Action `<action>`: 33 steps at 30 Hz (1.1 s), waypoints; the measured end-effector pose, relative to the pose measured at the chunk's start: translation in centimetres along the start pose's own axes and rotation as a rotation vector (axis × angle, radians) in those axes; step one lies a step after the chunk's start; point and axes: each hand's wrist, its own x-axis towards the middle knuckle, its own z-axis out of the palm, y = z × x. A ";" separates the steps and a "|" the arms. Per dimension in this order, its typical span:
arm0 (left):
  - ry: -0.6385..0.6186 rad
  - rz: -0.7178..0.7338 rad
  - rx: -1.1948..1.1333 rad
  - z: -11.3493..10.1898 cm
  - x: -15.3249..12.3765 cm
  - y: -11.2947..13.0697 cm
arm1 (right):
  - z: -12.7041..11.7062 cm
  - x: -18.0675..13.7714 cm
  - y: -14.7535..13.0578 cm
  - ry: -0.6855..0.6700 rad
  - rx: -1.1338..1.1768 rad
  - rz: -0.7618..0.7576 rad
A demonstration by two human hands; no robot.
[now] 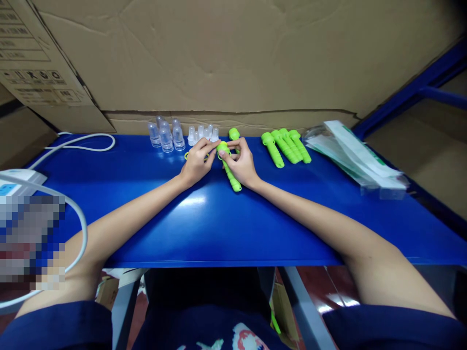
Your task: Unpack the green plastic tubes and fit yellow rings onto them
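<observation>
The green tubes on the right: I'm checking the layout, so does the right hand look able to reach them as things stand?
Probably yes: nothing visible stands between the right hand and the green tubes on the right, though it would likely need to release the held tube first.

my left sleeve (65, 325): short, dark navy, plain. my right sleeve (390, 325): matching. my garment (204, 316): dark, front print (250, 338) in white, pinkish red, pale green. my left hand (197, 164), my right hand (243, 166): bare.
</observation>
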 end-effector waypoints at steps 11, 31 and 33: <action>-0.021 -0.037 0.026 -0.2 0.0 0.3 | -0.1 -0.1 0.1 -0.022 -0.032 0.007; 0.000 0.012 -0.007 -0.2 -0.1 0.3 | 0.0 -0.1 -0.2 -0.017 0.001 0.012; -0.002 0.007 -0.010 -0.2 0.0 0.3 | 0.0 -0.1 -0.2 -0.012 -0.001 0.006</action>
